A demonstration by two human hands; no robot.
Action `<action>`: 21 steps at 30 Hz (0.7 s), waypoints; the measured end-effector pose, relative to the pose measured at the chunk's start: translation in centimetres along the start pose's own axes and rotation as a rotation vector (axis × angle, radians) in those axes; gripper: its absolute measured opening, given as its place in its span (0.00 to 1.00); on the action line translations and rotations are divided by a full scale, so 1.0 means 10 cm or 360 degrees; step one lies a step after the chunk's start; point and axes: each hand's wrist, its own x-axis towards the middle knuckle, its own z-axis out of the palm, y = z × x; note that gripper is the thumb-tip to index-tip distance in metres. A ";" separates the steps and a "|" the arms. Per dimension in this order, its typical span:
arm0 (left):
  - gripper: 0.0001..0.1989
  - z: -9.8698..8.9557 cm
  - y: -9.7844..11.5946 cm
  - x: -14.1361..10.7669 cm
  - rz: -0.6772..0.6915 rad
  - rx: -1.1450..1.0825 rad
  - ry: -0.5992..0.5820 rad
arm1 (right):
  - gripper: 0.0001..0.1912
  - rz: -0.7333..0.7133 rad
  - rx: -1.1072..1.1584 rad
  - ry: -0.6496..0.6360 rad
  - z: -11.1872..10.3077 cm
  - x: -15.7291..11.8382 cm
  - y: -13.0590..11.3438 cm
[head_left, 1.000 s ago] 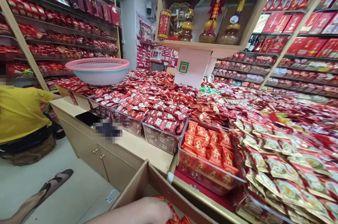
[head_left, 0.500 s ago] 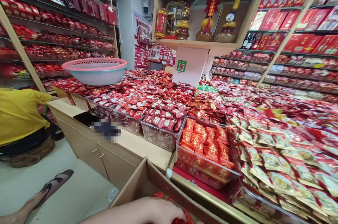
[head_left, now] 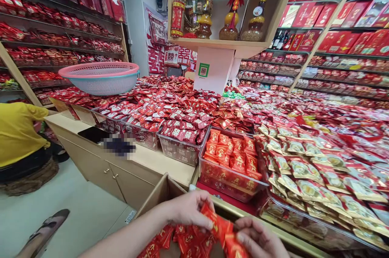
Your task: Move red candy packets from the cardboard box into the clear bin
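Above an open cardboard box [head_left: 158, 194], my left hand [head_left: 194, 211] pinches red candy packets [head_left: 216, 222] with gold print. My right hand [head_left: 258, 237] closes on the right side of the same bunch, at the bottom of the view. More red packets [head_left: 185, 242] lie inside the box below my hands. Just beyond the box, a clear plastic bin [head_left: 234, 183] holds upright red packets of the same look.
Left of that bin is a bin of dark red packets [head_left: 179, 140]. Gold-and-red packets [head_left: 310, 181] are heaped at right. A pink and blue basket [head_left: 103, 82] and a black phone [head_left: 91, 134] rest on the counter. A person in yellow [head_left: 21, 132] is at far left.
Both hands have come up out of the box with red packets between them. The right hand has come into view. The whole scene has shifted slightly left and up.
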 end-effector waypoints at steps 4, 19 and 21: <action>0.10 -0.06 0.12 0.01 0.0245 -0.0111 0.0187 | 0.18 -0.0187 0.0136 0.0567 -0.02 -0.11 -0.27; 0.18 0.23 -0.07 -0.03 0.0011 0.0426 -0.0160 | 0.15 -0.0293 0.0176 0.0489 0.01 -0.03 -0.09; 0.18 0.23 -0.06 -0.05 0.0130 0.0772 -0.0129 | 0.14 -0.0349 0.0051 0.0341 -0.01 -0.01 -0.05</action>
